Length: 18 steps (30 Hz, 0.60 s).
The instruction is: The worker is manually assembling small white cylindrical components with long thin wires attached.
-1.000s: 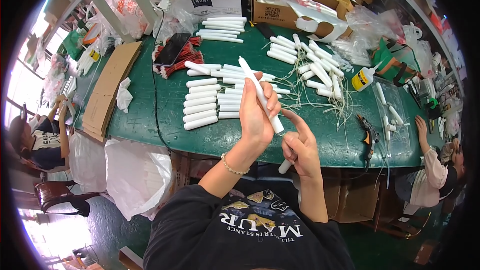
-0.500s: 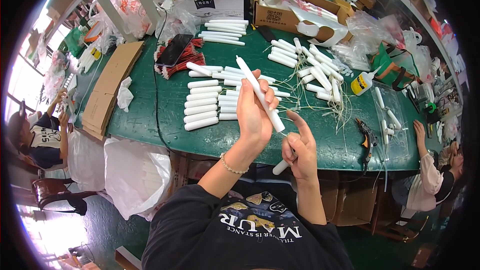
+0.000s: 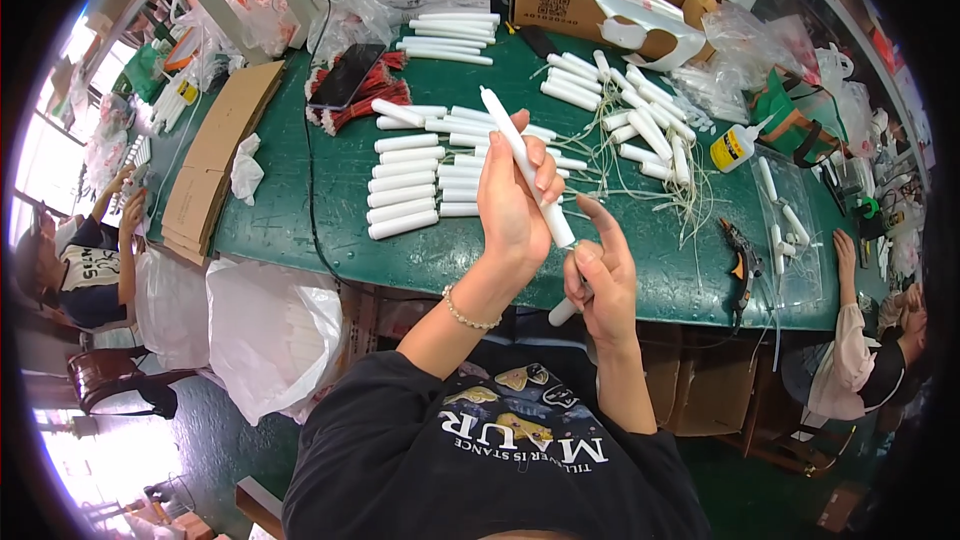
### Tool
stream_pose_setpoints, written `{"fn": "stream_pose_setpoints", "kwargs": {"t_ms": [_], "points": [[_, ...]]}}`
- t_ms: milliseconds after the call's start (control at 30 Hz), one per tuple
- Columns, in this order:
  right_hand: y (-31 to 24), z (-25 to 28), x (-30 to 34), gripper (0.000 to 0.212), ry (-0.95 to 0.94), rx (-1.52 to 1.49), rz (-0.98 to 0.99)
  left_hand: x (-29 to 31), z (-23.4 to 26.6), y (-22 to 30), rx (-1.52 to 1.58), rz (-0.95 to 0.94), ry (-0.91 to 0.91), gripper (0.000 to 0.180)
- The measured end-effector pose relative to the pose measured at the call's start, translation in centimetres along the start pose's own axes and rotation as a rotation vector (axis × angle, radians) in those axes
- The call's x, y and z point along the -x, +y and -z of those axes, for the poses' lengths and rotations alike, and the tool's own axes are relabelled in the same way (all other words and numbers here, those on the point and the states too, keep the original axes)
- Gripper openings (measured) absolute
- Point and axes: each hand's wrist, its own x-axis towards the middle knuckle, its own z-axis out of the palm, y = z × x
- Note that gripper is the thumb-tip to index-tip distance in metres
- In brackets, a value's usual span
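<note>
My left hand [image 3: 515, 202] is closed round a long white candle-shaped tube [image 3: 528, 165], tilted with its narrow tip up and to the left. Just below the tube's lower end, my right hand [image 3: 606, 285] is closed, thumb and fingers pinched together and the index finger raised. Out from under that hand pokes the rounded end of a second white tube [image 3: 563, 313], mostly hidden by the fingers. Beyond my left hand lie rows of white tubes [image 3: 404, 188] on the green table [image 3: 480, 275]. To their right is a heap of white tubes with thin wires [image 3: 650, 130].
A phone [image 3: 346, 76] rests on red wire bundles [image 3: 375, 105]. Farther back stands an open cardboard box [image 3: 600, 15]. Toward the right are a glue bottle [image 3: 735, 147], pliers [image 3: 741, 275] and a plastic bag with tubes [image 3: 800, 260]. Flat cardboard [image 3: 220, 155] lies left. Co-workers sit at both sides.
My right hand has come closer to the lower end of the tube in my left hand, and the gap between them has narrowed. The view has shifted slightly.
</note>
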Motion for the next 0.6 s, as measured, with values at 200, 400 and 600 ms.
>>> {"fn": "stream_pose_setpoints", "kwargs": {"t_ms": [200,400,600], "points": [[-0.4,-0.3,0.1,0.053,0.066,0.226,-0.019,-0.4,0.8,0.0,-0.014,-0.025,-0.016,0.037],[-0.5,-0.5,0.0,0.049,0.011,0.304,-0.085,-0.4,0.6,0.2,-0.074,-0.064,-0.048,0.04],[0.1,-0.1,-0.1,0.023,0.058,0.37,-0.096,-0.1,-0.1,0.3,-0.122,-0.127,-0.015,0.037]]}}
